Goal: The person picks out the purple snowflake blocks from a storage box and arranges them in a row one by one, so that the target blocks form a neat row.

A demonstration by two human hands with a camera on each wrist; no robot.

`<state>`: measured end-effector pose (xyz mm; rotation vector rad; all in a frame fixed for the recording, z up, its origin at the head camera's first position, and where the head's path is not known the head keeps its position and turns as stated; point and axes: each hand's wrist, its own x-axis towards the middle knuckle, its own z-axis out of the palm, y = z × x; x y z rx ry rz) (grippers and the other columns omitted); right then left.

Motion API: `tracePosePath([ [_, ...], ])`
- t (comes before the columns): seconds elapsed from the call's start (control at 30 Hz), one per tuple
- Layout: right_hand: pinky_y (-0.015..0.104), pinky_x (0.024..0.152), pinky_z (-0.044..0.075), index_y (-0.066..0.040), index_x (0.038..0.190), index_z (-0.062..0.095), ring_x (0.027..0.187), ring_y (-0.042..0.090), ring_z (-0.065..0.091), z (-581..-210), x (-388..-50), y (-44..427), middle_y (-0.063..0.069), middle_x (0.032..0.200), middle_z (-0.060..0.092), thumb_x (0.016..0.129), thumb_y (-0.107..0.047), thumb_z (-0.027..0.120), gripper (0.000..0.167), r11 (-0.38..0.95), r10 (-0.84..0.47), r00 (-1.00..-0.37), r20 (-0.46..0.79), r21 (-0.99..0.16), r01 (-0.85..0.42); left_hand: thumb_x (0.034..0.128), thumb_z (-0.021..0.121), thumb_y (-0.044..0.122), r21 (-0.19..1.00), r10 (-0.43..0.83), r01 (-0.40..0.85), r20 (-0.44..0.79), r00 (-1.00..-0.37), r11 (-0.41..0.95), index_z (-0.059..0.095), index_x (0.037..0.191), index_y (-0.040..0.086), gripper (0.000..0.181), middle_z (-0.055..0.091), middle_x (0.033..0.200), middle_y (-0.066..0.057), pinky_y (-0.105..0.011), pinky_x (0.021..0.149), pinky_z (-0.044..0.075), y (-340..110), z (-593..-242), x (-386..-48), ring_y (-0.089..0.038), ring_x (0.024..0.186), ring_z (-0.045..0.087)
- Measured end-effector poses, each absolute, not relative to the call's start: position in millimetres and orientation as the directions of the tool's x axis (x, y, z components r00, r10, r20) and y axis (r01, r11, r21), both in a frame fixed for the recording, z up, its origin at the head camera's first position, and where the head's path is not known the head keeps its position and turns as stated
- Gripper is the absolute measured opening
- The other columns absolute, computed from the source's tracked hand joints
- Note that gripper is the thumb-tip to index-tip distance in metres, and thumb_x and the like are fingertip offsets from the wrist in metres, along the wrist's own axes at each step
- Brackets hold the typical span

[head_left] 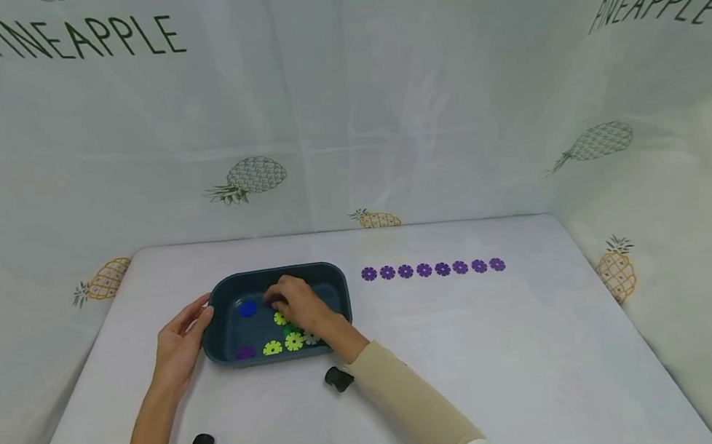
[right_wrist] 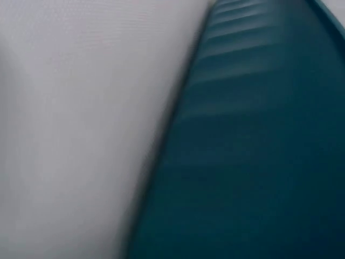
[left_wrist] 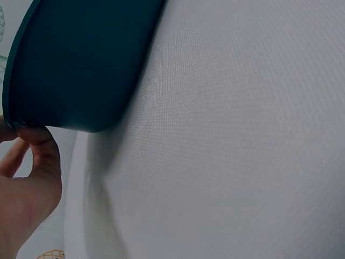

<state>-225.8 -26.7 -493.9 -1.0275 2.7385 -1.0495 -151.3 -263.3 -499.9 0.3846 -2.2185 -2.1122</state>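
A dark teal tray point(head_left: 227, 339) lies on the table, and my left hand point(head_left: 179, 345) pinches its left rim between thumb and fingers. The left wrist view shows that hand point(left_wrist: 32, 189) at the tray's corner point(left_wrist: 75, 65). Inside the tray, my right hand point(head_left: 302, 305) has its fingers curled on a dark purple snowflake disc point(head_left: 275, 298), partly hidden by the fingers. Around it lie a blue disc point(head_left: 248, 308), another purple disc point(head_left: 245, 352), yellow discs point(head_left: 293, 341), a green one and a grey one partly covered. In the right wrist view only the tray's side point(right_wrist: 242, 151) shows.
Several purple snowflake discs point(head_left: 424, 270) lie in a left-to-right row on the white table point(head_left: 511, 365), right of the tray. A pineapple-print curtain point(head_left: 343, 106) hangs behind the table. Black wrist-camera parts point(head_left: 339, 378) sit by both sleeves.
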Motion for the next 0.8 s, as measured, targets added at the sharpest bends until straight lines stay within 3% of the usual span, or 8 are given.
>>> tracePosePath([
  [0.17,0.015,0.078,0.047,-0.004,0.12,0.075,0.093,0.014,0.06,-489.6,-229.4,-15.5,0.008,0.108,0.066,0.101,-0.006,0.066,0.021,0.527,-0.57,-0.788,0.233,-0.633,-0.568,0.1002,0.07,0.03,0.991,-0.218,-0.135,-0.127,-0.968,0.022,0.056,0.147,0.007,0.054,0.056,0.113,0.01,-0.01,0.075,0.049,-263.5,-500.2,-151.6,0.003,0.096,0.057],
  [0.5,0.016,0.082,0.052,0.0,0.111,0.067,0.093,0.017,0.064,-478.5,-231.2,6.1,0.011,0.103,0.067,0.098,-0.003,0.07,0.014,0.396,-0.543,-0.763,0.351,-0.694,-0.601,0.1014,0.068,0.03,0.99,-0.211,-0.127,-0.112,-0.971,0.057,0.053,0.149,0.005,0.056,0.055,0.115,0.01,-0.008,0.077,0.048,-264.7,-500.3,-153.2,0.003,0.1,0.055],
  [0.8,0.019,0.084,0.054,-0.003,0.11,0.07,0.093,0.017,0.064,-477.0,-230.5,25.6,0.008,0.103,0.064,0.097,-0.007,0.072,0.014,0.368,-0.435,-0.806,0.401,-0.738,-0.566,0.1012,0.068,0.033,0.988,-0.218,-0.139,-0.12,-0.969,0.074,0.054,0.149,0.006,0.056,0.055,0.116,0.011,-0.007,0.079,0.047,-262.5,-496.3,-150.1,0.004,0.103,0.054],
])
